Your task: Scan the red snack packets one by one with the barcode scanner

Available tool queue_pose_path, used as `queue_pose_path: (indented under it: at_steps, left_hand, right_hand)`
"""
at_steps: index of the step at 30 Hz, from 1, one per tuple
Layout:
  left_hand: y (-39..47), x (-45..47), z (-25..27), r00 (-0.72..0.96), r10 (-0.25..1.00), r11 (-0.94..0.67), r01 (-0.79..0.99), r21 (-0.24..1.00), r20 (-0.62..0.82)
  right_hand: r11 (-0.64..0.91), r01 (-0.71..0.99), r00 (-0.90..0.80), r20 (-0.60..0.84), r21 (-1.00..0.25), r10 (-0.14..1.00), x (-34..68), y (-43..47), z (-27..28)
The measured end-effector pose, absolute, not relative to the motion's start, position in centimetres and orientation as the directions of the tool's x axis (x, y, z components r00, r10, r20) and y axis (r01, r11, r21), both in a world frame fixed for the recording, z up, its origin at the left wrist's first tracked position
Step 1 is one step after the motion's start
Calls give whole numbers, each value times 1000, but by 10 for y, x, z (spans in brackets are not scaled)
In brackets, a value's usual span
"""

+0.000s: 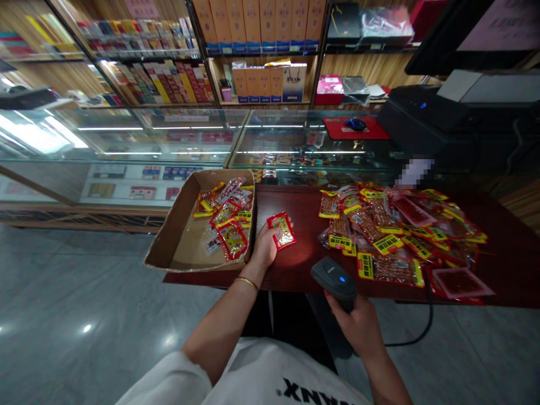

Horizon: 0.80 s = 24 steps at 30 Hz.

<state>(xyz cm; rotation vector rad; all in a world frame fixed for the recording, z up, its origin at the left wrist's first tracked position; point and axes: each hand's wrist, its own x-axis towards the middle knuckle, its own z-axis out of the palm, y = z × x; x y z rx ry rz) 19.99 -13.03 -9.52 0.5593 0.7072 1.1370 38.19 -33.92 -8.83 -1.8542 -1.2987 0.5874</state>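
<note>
My left hand [265,247] is closed on a small red and yellow snack packet [282,229], held above the dark red tabletop just right of an open cardboard box [179,236]. In that box lie several packets [231,239], some red and yellow, some clear and white. My right hand [358,323] grips the handle of a black barcode scanner [334,279] with a lit blue spot on top. The scanner's head points toward the packet in my left hand, and a reddish glow falls on the table between them. A large pile of snack packets [383,219] spreads over the table's right side.
The dark red table [295,197] stands against a glass display counter [169,135]. On the counter are a mouse [355,124] on a red mat [331,128] and dark equipment [430,124] at the right. A black cable [430,315] hangs over the table's front edge. Stocked shelves rise behind.
</note>
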Motion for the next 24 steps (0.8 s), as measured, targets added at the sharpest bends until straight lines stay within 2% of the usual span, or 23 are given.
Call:
queue_pose_path:
  at_steps: [6, 12, 14, 17, 20, 24]
  left_hand:
    - [-132, 202, -89, 239, 944, 328, -606, 725, -228]
    - [-127, 200, -95, 204, 948, 317, -648, 693, -243]
    - [-127, 202, -98, 136, 963, 264, -644, 719, -232]
    - [-128, 212, -98, 38, 967, 233, -538, 810, -252]
    - [-130, 234, -85, 79, 954, 295, -442, 847, -290]
    - [-123, 280, -50, 196, 939, 341, -422, 840, -282]
  right_hand:
    - [-199, 589, 380, 51, -783, 924, 385, -344, -91]
    - [-192, 538, 379, 32, -821, 925, 384, -344, -92]
    - [-167, 507, 378, 44, -845, 925, 382, -342, -89]
    - [-147, 491, 401, 73, -859, 913, 383, -341, -84]
    - [-150, 474, 441, 86, -867, 893, 388, -345, -81]
    - [-187, 446, 496, 67, -875, 866, 399, -360, -84]
